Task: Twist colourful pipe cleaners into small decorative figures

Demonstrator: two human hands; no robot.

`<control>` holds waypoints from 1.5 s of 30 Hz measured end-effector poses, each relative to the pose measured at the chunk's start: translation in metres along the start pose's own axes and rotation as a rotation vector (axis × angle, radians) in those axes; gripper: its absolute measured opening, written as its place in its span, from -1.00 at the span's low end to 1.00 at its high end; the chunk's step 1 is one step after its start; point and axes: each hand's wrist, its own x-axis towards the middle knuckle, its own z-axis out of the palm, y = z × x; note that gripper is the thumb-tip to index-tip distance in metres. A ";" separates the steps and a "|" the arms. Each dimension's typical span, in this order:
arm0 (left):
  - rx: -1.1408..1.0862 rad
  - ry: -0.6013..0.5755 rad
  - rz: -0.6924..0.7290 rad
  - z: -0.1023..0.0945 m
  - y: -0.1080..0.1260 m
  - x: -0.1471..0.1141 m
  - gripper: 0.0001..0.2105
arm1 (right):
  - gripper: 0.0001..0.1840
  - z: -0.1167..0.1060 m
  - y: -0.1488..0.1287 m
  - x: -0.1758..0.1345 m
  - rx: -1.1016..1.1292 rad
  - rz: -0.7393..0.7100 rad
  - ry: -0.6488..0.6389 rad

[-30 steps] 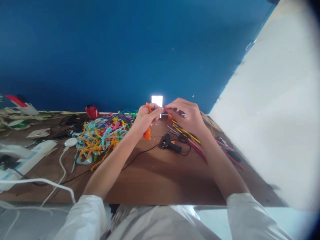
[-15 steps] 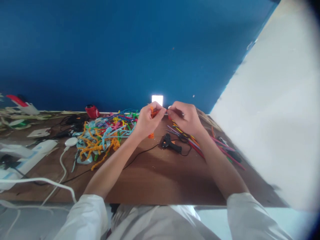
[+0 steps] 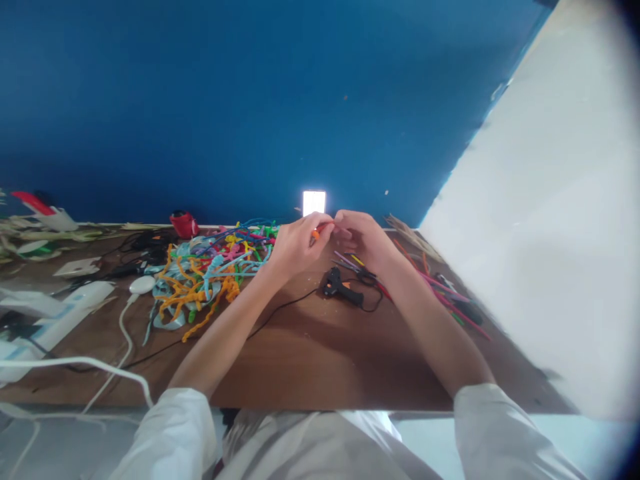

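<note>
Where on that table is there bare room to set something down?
The widest bare patch is the table front between the forearms, before the glue gun; a smaller one lies outside the right forearm, nearer than the coloured stems. Crowded: the left, with a fuzzy tangle and power strip.

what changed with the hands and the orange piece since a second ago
The left hand and right hand have dropped slightly and drawn closer together. The orange piece, earlier showing above and below the left hand, is now mostly hidden. No release is visible. The glue gun and colourful pile stayed put.
</note>
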 end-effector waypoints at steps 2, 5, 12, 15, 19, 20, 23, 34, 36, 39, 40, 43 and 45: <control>-0.102 -0.054 -0.087 -0.002 0.004 0.002 -0.79 | -0.80 -0.002 -0.001 -0.001 -0.119 -0.100 0.032; -0.279 -0.043 -0.189 -0.007 0.010 0.006 -0.81 | -0.78 -0.007 -0.005 -0.004 -0.351 -0.219 0.040; -0.877 -0.060 -0.562 -0.011 0.019 0.013 -0.75 | -0.81 -0.010 -0.021 -0.016 -0.968 -0.671 0.057; -1.014 -0.097 -0.629 -0.010 0.018 0.015 -0.73 | -0.83 -0.008 -0.024 -0.020 -1.158 -0.791 0.047; -1.093 -0.168 -0.662 -0.010 0.015 0.015 -0.70 | -0.77 -0.010 -0.022 -0.020 -1.275 -0.771 0.065; -1.100 -0.185 -0.669 -0.009 0.014 0.015 -0.70 | -0.76 -0.011 -0.021 -0.019 -1.310 -0.762 0.062; -1.087 -0.224 -0.680 -0.009 0.014 0.014 -0.71 | -0.74 -0.014 -0.019 -0.018 -1.391 -0.754 0.060; -0.309 -0.073 -0.242 -0.016 0.024 0.008 -0.80 | -0.70 -0.008 -0.007 -0.005 -0.319 -0.080 -0.127; -0.159 -0.071 -0.124 -0.016 0.021 0.006 -0.80 | -0.72 -0.008 -0.007 -0.005 -0.088 0.089 -0.229; -0.038 -0.047 0.010 -0.016 0.016 0.003 -0.81 | -0.74 -0.007 -0.009 -0.006 0.009 0.130 -0.286; -0.037 -0.028 0.013 -0.016 0.016 0.003 -0.81 | -0.74 -0.006 -0.010 -0.007 -0.014 0.098 -0.278; -0.162 0.020 -0.111 -0.016 0.018 0.005 -0.80 | -0.72 -0.005 -0.014 -0.011 -0.243 -0.094 -0.205; -0.331 0.025 -0.243 -0.017 0.021 0.008 -0.78 | -0.69 -0.006 -0.017 -0.014 -0.500 -0.249 -0.138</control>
